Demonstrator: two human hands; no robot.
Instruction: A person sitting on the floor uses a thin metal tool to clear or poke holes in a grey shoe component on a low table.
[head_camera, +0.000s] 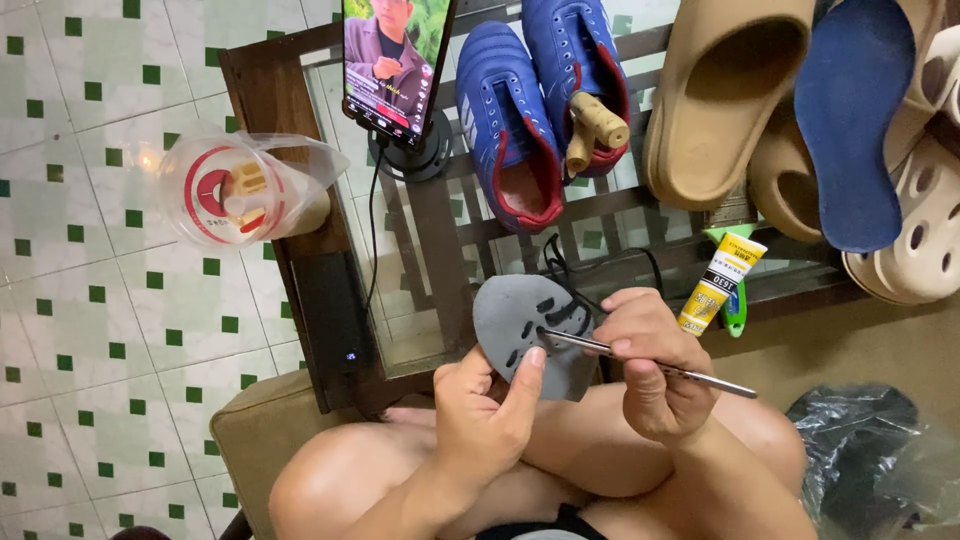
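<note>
Bare knees (340, 480) are filling the near edge, both hands working just above them. The left hand (480, 405) is gripping the grey sole (520, 320) from below, thumb pressing on its face, fingers wrapping behind. The right hand (645, 365) is pinching a thin metal tool (650, 365) like a pen, its tip touching one of the dark slots on the sole, near the thumb. Both hands are closed on what they hold. The sole is sitting upright between the hands, over the lap, just near of the glass table (420, 290).

Risk, as a judgement: the tip is working right beside the left thumb, so a slip off the slot edge could be jabbing the thumb or the bare leg below. Pushing too hard could also be tearing the soft sole.

Further out: a yellow glue tube (720, 280) is lying on the table's right part with a green tool (735, 310) beside it. Far centre, a pair of blue shoes (520, 110), one holding a wooden piece (590, 130). Far right, tan clogs (720, 90) and a blue insole (855, 120) are piling together. A phone (395, 60) is standing on a stand, far left of the shoes, cable trailing. A plastic cup in a bag (235, 190) is resting at the table's left corner. A dark plastic bag (860, 440) is lying near right. Green and white tiles (90, 300) are covering the left floor.
</note>
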